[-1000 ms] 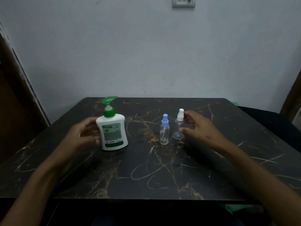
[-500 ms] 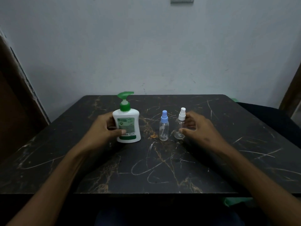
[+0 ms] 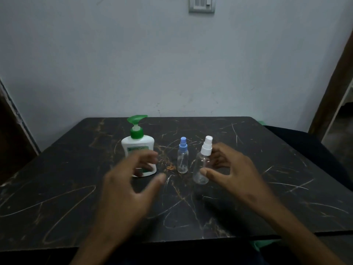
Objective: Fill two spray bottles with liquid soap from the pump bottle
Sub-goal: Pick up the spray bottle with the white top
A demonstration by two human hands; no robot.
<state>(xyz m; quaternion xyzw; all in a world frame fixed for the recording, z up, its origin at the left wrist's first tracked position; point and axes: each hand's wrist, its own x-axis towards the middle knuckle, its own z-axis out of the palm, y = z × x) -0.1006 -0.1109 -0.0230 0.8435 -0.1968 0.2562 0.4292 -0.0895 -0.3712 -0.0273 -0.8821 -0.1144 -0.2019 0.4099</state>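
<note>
One pale wall [image 3: 114,64] fills the upper frame, a switch plate [image 3: 202,4] at its top centre; below it a black marble-patterned table [image 3: 267,197] spans the lower half. Left hand [image 3: 126,190], blurred, hovers at lower centre with fingers spread, holding nothing, just in front of the white pump bottle [image 3: 138,148]. Right hand [image 3: 235,175] pinches the white-capped spray bottle [image 3: 202,165], tilted, between thumb and fingers. At centre, between the two, the blue-capped spray bottle [image 3: 182,156] stands upright, untouched.

Home room — marble-look table [image 3: 267,188], wall switch [image 3: 202,4]
</note>
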